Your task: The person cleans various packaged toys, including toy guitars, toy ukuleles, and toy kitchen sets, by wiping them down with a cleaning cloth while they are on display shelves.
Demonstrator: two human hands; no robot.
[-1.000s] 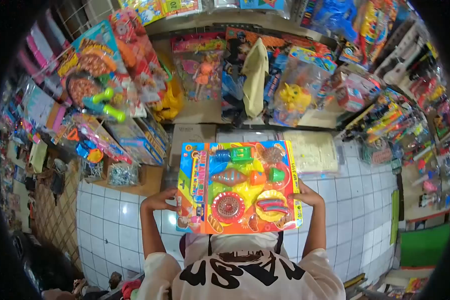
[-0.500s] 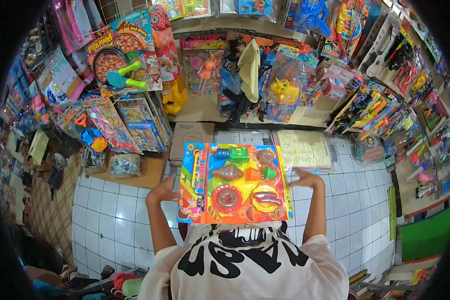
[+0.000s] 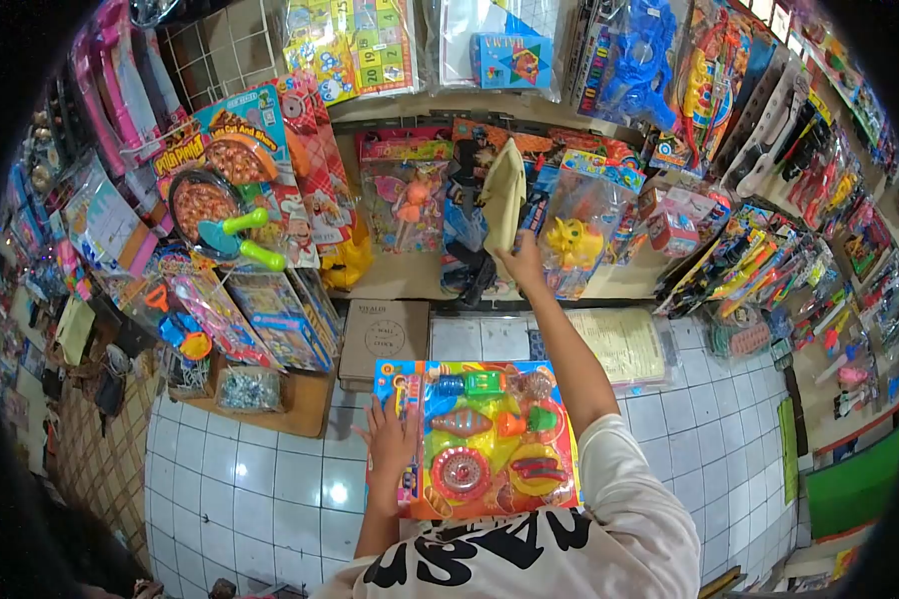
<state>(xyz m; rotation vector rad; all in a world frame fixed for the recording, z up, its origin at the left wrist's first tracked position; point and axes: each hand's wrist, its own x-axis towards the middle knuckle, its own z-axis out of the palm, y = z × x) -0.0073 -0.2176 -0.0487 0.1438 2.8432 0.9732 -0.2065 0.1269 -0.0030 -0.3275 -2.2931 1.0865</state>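
Note:
A colorful toy food set (image 3: 499, 439) on a printed card lies face up, close against the person's body, with plastic doughnut, hot dog and other pieces under clear wrap. My left hand (image 3: 392, 439) rests on its left side, fingers spread. My right hand (image 3: 522, 264) reaches forward to the shelf, its fingers at the lower end of a pale yellow cloth (image 3: 504, 195) that hangs in front of packaged toys. The fingertips are partly hidden, but they seem closed on the cloth.
A brown wall clock box (image 3: 385, 344) and papers in a clear sleeve (image 3: 619, 344) lie on the white tiled surface. A pizza toy pack (image 3: 235, 180) hangs at left. A bagged yellow toy (image 3: 574, 242) hangs right of the cloth. Packaged toys line both sides.
My right hand has moved from beside the toy set up to the cloth. The left hand has come onto the set's left side. The view has shifted, so everything sits lower.

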